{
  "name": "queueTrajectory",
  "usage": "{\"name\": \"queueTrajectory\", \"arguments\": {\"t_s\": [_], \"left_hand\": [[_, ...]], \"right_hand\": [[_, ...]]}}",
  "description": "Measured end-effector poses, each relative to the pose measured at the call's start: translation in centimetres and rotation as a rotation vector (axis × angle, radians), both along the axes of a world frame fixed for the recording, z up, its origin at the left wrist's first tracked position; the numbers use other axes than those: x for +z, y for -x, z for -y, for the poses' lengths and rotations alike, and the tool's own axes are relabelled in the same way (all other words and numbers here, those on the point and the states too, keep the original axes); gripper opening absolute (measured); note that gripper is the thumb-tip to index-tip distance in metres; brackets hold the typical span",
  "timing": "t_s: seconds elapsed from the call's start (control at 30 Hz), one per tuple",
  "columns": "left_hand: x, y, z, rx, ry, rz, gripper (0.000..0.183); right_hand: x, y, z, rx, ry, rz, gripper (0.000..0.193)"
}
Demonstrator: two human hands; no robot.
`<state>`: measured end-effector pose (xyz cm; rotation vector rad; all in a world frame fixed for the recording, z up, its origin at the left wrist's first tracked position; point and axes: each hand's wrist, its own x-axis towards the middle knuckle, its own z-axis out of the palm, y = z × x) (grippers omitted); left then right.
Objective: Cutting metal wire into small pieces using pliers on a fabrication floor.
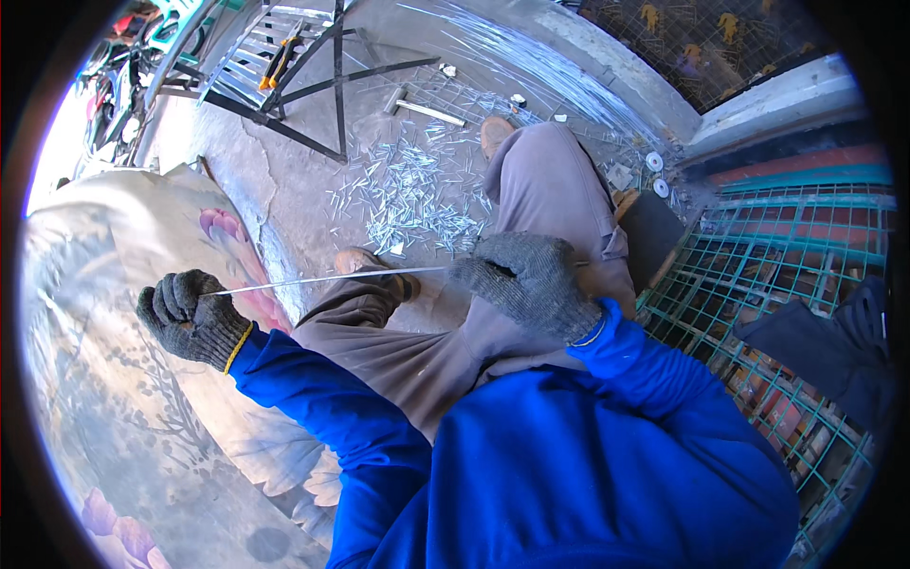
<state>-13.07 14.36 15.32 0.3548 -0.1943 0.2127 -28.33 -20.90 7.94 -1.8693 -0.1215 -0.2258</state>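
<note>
The left hand (192, 315) clenches one end of a thin metal rod (332, 279), whose long axis runs rightward, nearly crosswise to the body, into the grasping right hand (526, 283).

1. Mid-left of the frame: the left end of the thin metal strip (332, 278) disappears among the curled fingers of the left hand (194, 318).
2. Centre: the strip's other end is lost at the right hand (531, 280), whose back hides most of its fingers and its grip.
3. Upper centre: the short metal pieces (422, 204) are too small and tangled to count.
4. Upper left: the metal rack (338, 85) is cut off by the top edge; the clutter (114, 95) beyond blurs together.
5. Right: green mesh (758, 251) partly covers items too small to identify.
6. Bottom: the blue shirt (588, 474) runs out of frame.
</note>
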Motion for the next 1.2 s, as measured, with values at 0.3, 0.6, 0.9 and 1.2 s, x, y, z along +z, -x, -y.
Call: {"name": "queueTrajectory", "arguments": {"t_s": [0.3, 0.6, 0.9, 1.2], "left_hand": [[1.8, 0.5, -1.3, -0.024, -0.214, -0.034, 0.044], [3.7, 0.6, -1.6, 0.039, -0.207, 0.018, 0.044], [3.4, 0.4, -1.2, 0.027, -0.158, 0.005, 0.042], [2.4, -0.3, -1.9, 0.03, -0.128, -0.008, 0.045]], "right_hand": [[-3.5, 1.0, 1.2, 0.115, 0.368, 0.054, 0.019], [1.3, 0.9, 3.1, 0.154, 0.562, -0.463, 0.016], [-0.9, 1.4, 2.6, -0.074, 0.325, -0.025, 0.046], [-2.4, 1.5, 2.3, -0.107, 0.202, 0.002, 0.042]]}}
